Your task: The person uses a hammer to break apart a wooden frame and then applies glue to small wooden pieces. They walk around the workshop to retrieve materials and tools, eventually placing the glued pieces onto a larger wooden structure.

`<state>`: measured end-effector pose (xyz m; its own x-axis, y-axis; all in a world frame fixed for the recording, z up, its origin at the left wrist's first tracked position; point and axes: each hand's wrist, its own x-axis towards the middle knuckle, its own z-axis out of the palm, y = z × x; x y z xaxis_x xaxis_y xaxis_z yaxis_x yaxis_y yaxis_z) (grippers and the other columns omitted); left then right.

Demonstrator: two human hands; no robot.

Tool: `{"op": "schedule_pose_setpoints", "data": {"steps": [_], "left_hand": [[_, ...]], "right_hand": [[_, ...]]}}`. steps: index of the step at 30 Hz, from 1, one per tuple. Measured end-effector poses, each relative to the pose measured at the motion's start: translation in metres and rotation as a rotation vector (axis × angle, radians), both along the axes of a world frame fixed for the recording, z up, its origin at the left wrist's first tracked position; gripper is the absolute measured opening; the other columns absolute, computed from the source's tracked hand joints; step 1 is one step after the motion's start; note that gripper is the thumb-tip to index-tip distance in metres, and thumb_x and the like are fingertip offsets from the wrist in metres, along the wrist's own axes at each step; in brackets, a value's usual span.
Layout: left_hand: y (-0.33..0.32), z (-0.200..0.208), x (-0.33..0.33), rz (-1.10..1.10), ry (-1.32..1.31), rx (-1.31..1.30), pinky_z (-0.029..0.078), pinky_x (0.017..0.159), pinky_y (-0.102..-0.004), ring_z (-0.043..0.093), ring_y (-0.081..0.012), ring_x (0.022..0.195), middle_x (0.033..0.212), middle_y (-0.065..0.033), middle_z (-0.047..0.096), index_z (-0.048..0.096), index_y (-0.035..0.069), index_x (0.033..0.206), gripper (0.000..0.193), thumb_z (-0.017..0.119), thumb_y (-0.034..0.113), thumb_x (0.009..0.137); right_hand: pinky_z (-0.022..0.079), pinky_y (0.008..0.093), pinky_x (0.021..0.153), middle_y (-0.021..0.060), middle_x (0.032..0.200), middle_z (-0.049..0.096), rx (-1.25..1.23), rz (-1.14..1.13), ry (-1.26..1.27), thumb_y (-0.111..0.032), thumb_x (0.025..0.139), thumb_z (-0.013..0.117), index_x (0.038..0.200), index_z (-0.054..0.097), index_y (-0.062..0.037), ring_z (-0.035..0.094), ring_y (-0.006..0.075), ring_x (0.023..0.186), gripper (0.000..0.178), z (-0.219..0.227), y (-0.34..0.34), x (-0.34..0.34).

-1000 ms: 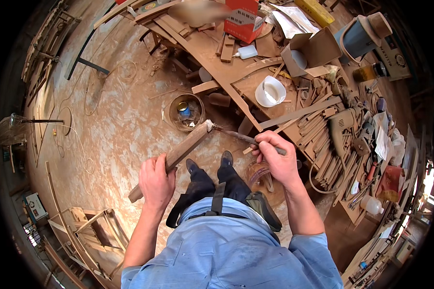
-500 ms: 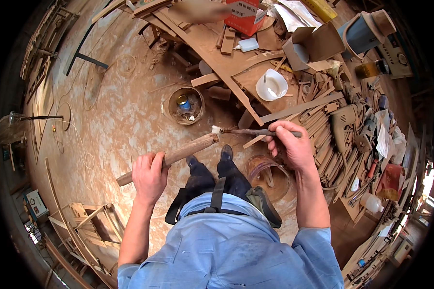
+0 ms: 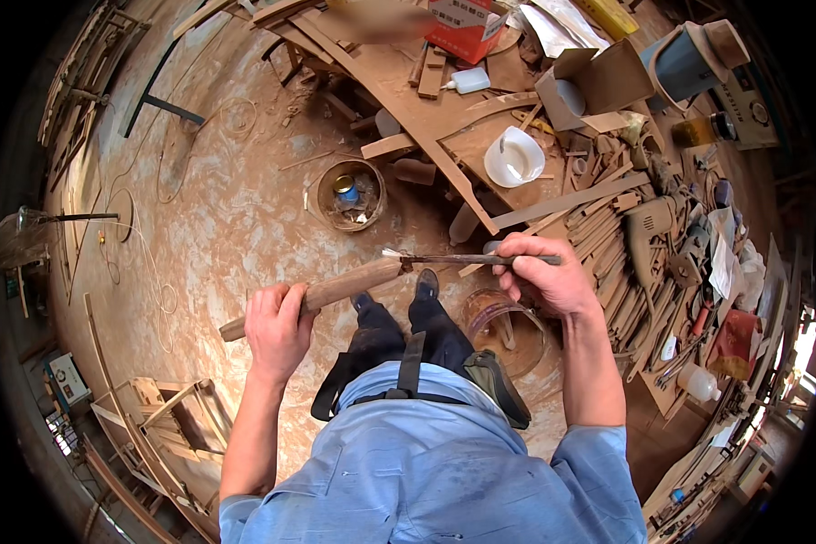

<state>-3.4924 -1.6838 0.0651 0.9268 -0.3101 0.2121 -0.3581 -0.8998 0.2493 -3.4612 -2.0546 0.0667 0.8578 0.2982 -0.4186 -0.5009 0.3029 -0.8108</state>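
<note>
My left hand (image 3: 276,326) is wrapped round a brown wooden bar (image 3: 354,283), which slants up to the right in front of me. In my right hand (image 3: 548,274) is a thin, dark-handled brush (image 3: 462,259), gripped between thumb and fingers. Its handle lies nearly level, and the pale bristles sit at the bar's right end, overlapping its upper edge. Whether the bristles press on the wood I cannot tell. Below my right hand, a round, see-through bucket (image 3: 508,349) stands on the floor with a stick-like thing in it.
A workbench (image 3: 399,118) carries a white tub (image 3: 514,158), a red box (image 3: 465,29) and an open cardboard box (image 3: 594,86). Wood strips and a power drill (image 3: 653,218) crowd the right. A round bin (image 3: 322,218) stands on the dusty floor beyond my feet.
My right hand has shifted slightly left and down, bringing the brush tip from beyond the bar's right end to over it. The left hand has hardly moved.
</note>
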Motion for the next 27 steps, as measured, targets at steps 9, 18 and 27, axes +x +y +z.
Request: {"op": "schedule_pose_setpoints", "data": {"steps": [9,18,27], "left_hand": [[-0.002,0.0,-0.007,0.106,0.211,-0.065,0.045,0.068,-0.0383,0.055,-0.0305,0.08,0.088,-0.0115,0.057,0.058,0.005,0.104,0.047,0.078,0.007,0.061],[-0.023,0.004,-0.011,0.398,0.566,-0.2,0.049,0.066,-0.0436,0.063,-0.0388,0.075,0.08,-0.0213,0.063,0.053,0.001,0.102,0.044,0.076,0.023,0.071],[-0.032,0.01,-0.004,0.38,0.607,-0.228,0.049,0.069,-0.0443,0.063,-0.0384,0.081,0.087,-0.022,0.064,0.053,0.001,0.112,0.047,0.072,0.023,0.074]], "right_hand": [[0.052,0.0256,0.06,0.0133,0.086,0.064,0.064,-0.157,0.01,-0.007,0.092,0.052,0.105,0.059,0.0053,0.062,0.0158,0.07,0.019,-0.006,0.001,0.0],[0.053,0.0249,0.065,0.0115,0.096,0.059,-0.143,-0.238,-0.389,0.0,0.088,0.053,0.103,0.056,0.0073,0.062,0.0156,0.079,0.017,-0.005,0.064,-0.025],[0.05,0.0299,0.068,0.0155,0.09,0.061,-0.354,-0.255,-0.654,0.001,0.082,0.062,0.101,0.058,0.0046,0.061,0.0234,0.078,0.02,-0.008,0.085,-0.017]]}}
